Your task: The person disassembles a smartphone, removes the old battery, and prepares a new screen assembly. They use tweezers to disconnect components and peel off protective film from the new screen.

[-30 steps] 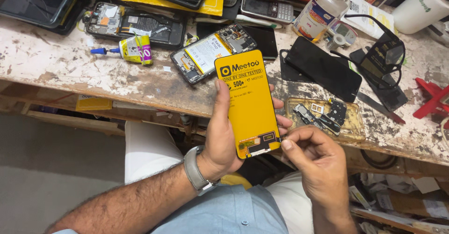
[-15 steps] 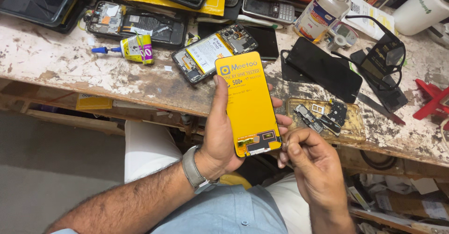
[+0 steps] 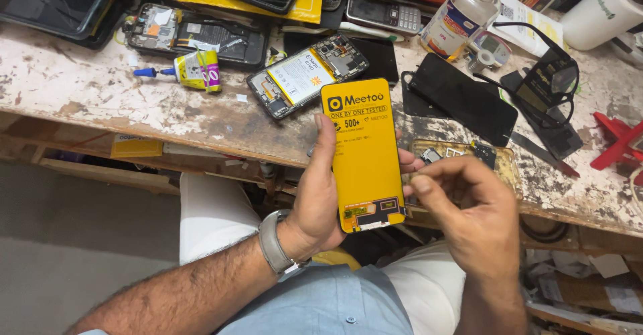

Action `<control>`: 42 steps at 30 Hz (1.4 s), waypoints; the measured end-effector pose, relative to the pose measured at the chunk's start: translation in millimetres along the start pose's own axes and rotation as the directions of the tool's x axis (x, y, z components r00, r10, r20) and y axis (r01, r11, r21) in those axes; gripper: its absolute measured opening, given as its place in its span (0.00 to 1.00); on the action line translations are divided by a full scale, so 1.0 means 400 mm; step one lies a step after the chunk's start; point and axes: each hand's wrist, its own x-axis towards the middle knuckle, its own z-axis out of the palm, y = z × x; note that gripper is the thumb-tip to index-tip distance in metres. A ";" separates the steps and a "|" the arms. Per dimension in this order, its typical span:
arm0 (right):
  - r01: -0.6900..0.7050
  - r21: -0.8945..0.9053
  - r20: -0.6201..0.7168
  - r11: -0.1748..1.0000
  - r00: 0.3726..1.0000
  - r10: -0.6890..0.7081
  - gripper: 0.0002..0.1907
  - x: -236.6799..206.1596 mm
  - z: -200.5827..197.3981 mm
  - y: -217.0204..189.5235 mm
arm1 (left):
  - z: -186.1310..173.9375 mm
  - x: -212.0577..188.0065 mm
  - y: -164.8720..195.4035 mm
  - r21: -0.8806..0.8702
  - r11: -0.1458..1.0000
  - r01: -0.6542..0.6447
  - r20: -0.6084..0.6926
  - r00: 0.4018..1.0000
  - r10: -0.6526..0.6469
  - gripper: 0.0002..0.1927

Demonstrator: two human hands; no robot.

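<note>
Two hands are seen at a yellow phone panel (image 3: 365,154), which is held upright above the edge of the worn workbench (image 3: 80,87). It is clamped by the left hand (image 3: 320,201), thumb along its left edge and fingertips showing past its right edge. Just right of the panel's lower end, the right hand (image 3: 472,221) is loosely curled, gripping nothing visible. Beyond the panel's top, an opened phone (image 3: 305,74) lies on the bench; a glue tube (image 3: 191,70) lies further left.

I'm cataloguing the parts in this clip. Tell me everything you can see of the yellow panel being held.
The yellow panel is a flat, slim rectangle with rounded corners, its yellow film printed in black. Near its bottom edge sit a dark flex strip and small copper contacts. It stands nearly upright above the workbench edge, gripped by the left hand; the right hand hovers beside its lower right edge.
</note>
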 end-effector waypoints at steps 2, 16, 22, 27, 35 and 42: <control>-0.094 -0.030 0.086 0.995 0.992 0.096 0.04 0.016 0.002 0.001 | 0.000 -0.001 0.002 0.052 0.999 0.011 -0.006 1.000 -0.011 0.44; -0.064 0.062 0.129 0.996 0.990 0.055 0.07 0.007 0.003 0.016 | -0.019 0.003 0.042 0.137 0.988 0.075 -0.015 0.997 -0.074 0.29; -0.059 0.318 0.068 0.946 0.997 0.040 0.07 0.009 -0.014 0.021 | -0.017 -0.002 0.050 0.143 0.986 0.089 -0.035 0.996 -0.085 0.28; 0.021 0.474 0.093 0.880 0.993 -0.074 0.07 0.022 -0.033 0.015 | -0.017 -0.006 0.054 0.169 0.980 0.103 -0.014 0.995 -0.103 0.29; 0.183 0.523 -0.049 0.832 0.981 -0.185 0.12 0.046 -0.098 -0.018 | -0.016 -0.017 0.051 0.139 0.983 0.120 0.013 0.992 -0.123 0.28; 0.227 0.289 -0.144 0.930 0.971 -0.192 0.05 0.048 -0.092 -0.029 | -0.016 -0.022 0.055 0.164 0.978 0.126 -0.009 0.992 -0.126 0.27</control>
